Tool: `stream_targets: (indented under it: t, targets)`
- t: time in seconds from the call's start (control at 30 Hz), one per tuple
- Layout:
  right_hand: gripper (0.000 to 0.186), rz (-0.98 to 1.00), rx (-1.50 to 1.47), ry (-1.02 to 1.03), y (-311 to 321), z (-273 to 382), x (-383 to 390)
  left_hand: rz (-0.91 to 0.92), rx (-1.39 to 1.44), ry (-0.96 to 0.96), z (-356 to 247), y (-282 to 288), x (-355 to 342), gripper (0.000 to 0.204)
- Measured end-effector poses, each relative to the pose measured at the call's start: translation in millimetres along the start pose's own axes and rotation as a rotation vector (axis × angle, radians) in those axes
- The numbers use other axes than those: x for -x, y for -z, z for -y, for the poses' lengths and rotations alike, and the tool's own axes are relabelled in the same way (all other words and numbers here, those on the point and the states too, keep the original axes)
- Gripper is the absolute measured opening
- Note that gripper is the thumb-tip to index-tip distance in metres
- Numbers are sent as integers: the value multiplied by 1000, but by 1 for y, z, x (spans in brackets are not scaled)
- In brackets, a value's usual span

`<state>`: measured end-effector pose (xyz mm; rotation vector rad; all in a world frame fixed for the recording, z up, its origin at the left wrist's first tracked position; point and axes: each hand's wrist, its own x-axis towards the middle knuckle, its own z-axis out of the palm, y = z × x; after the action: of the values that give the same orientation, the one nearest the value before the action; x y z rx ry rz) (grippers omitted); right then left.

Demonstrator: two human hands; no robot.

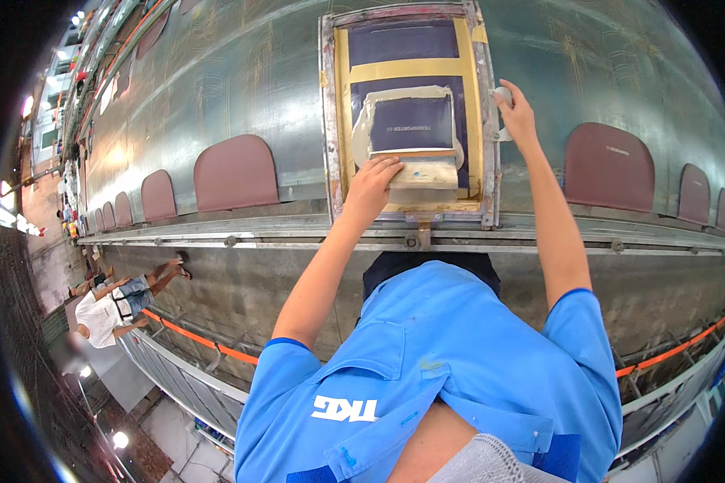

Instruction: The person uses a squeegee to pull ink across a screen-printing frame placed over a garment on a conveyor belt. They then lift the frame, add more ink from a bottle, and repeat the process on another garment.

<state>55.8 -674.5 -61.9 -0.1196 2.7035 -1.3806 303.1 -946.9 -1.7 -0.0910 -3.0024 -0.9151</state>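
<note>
A screen-printing frame [327, 121] with a purple mesh and yellow tape lies across the long metal table. Pale ink surrounds a dark rectangle in its lower half. My left hand [370, 187] grips a wide squeegee [419, 172] with a wooden, ink-stained body, lying crosswise on the lower part of the screen. My right hand [519, 113] is closed around a pale fitting [500, 129] at the frame's right edge. Maroon rounded pieces [610, 165] [235, 173] lie on the table at either side of the frame.
A metal rail [282, 240] runs along the table's near edge, in front of my body. A person in a white top [105, 318] is at the lower left, in the aisle. An orange strip [201, 338] runs along another long metal bench behind me.
</note>
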Motion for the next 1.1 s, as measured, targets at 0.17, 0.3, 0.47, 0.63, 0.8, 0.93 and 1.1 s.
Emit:
stream_targets:
  t: [0.17, 0.3, 0.47, 0.63, 0.8, 0.93, 1.1]
  targets:
    - [24, -234, 102, 63, -14, 24, -7, -45, -6, -22, 1, -1, 18, 59]
    - [21, -236, 43, 73, -41, 75, 5, -111, 47, 48, 26, 24, 51, 60]
    - [20, -246, -29, 154, -164, 147, 38, -171, 21, 128, 120, 90, 104, 58]
    - [20, -227, -183, 135, -292, 232, 85, -133, -25, 143, 231, 180, 162, 56]
    - [18, -163, -183, 84, -371, 292, 117, -116, -36, 177, 309, 234, 204, 59]
    - [16, -178, -115, 83, -399, 317, 121, -40, -71, 205, 345, 251, 218, 64]
    - [18, -158, -34, 37, -406, 305, 116, -44, -59, 112, 359, 252, 245, 65]
